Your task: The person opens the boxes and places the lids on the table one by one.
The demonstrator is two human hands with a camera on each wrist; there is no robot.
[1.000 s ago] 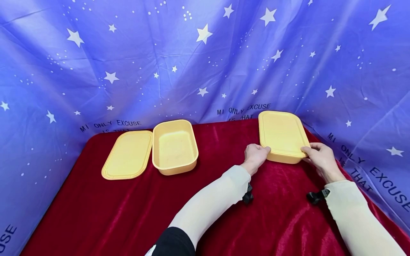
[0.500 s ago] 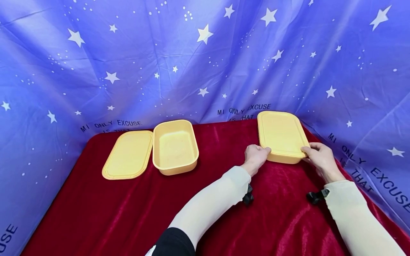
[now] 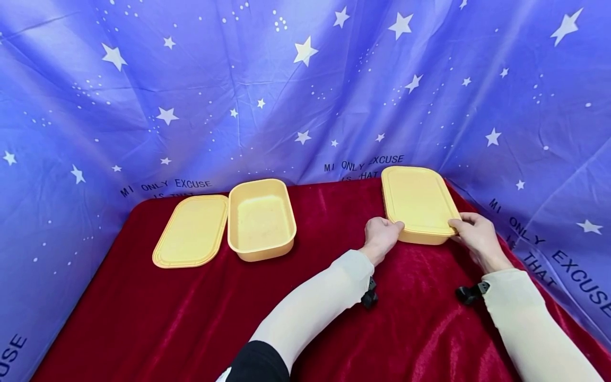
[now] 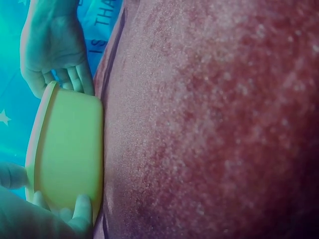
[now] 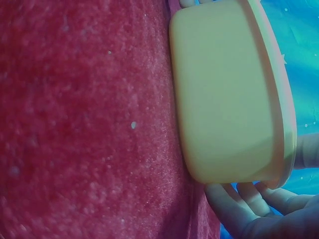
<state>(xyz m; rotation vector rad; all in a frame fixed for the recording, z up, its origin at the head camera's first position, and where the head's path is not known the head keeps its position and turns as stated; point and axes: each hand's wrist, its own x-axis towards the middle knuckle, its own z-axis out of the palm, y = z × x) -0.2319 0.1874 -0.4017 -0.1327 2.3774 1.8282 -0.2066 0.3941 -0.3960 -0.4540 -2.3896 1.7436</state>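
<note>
A yellow lidded food container [image 3: 420, 204] stands on the red cloth at the table's right end, its lid [image 3: 417, 196] lying over the top. My left hand [image 3: 381, 237] holds the near left corner, thumb at the lid's rim and fingers against the side wall. At the near right corner, my right hand [image 3: 479, 240] grips in the same way. The left wrist view shows the container's side wall [image 4: 70, 144] between both hands. In the right wrist view, fingertips [image 5: 219, 194] of the right hand touch the wall below the rim. The container's inside is hidden.
On the left, an open yellow container [image 3: 261, 220] stands with a bare interior. A loose yellow lid [image 3: 191, 231] lies flat at its left side. Red velvet cloth [image 3: 215, 318] covers the table. Behind and at the sides hangs a blue star-patterned curtain [image 3: 267, 79].
The far end of the lidded container has swung slightly left, while its near edge has stayed almost in place. Both hands have kept their hold at the near corners.
</note>
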